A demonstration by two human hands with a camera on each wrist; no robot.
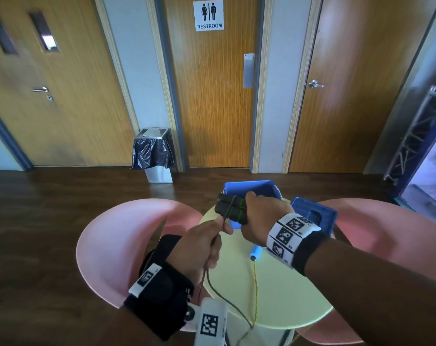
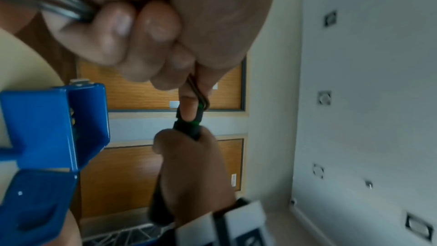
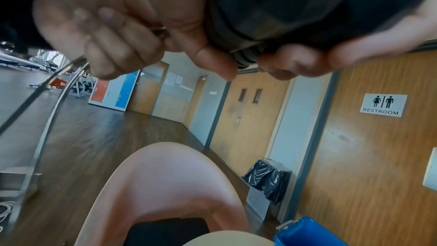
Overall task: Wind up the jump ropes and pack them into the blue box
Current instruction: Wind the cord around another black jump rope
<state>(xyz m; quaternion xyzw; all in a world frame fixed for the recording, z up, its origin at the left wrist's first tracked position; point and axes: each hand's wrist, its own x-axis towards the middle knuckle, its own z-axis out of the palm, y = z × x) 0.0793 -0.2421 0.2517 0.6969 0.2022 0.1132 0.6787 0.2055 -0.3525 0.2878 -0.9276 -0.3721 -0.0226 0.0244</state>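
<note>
A: Nearest to us, what is each hand doing?

B: The left hand (image 1: 202, 242) is pinched on the dark cord (image 1: 218, 293), which trails down off the near edge of the round table (image 1: 282, 290). The right hand (image 1: 262, 216), at about one o'clock from the left, is wrapped around the two black handles (image 1: 230, 208) held together as one bundle.

A: So which step is this?

B: Winding, I'd judge. One turn of cord crosses the handles, and a long slack length hangs loose, so this rope looks barely started.

A: Anything else on the table?

B: A second rope: its blue handle (image 1: 255, 252) lies under the right wrist, with a yellow cord (image 1: 256, 290) running toward six o'clock to the table edge. It looks unwound.

A: And the box?

B: The blue box (image 1: 249, 188) stands open at twelve o'clock, just beyond the handles, with its lid (image 1: 314, 213) propped at about two o'clock. What lies inside is hidden.

A: The next move?

B: Probably carrying the cord around the handles again, keeping tension so the loops stay tight, while the right hand holds both handles firm.
</note>
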